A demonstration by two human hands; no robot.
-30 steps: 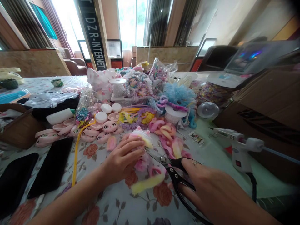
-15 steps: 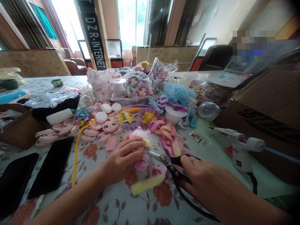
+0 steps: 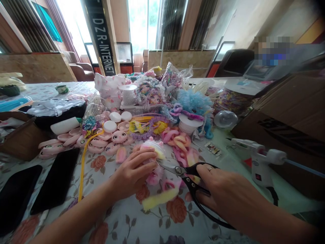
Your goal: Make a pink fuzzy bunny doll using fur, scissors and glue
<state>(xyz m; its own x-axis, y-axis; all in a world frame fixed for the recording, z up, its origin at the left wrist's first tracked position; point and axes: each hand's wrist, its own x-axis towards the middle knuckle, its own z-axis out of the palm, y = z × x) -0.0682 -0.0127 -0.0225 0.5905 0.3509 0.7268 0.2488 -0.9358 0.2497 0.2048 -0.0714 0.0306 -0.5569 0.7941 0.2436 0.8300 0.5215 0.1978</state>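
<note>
Holding one pair of scissors (image 3: 178, 170): right hand (image 3: 217, 184); one ornament (image 3: 155, 146): left hand (image 3: 137, 167).

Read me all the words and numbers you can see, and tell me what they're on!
"DZR-INTERNET": white letters on the tall dark sign; what looks like "T I" comes before, cut off at the picture's top.
Cardboard box: dark marks, too blurred to read.
Framed sheet: too small.
Small printed card: too small.
Numbers: none readable.
</note>
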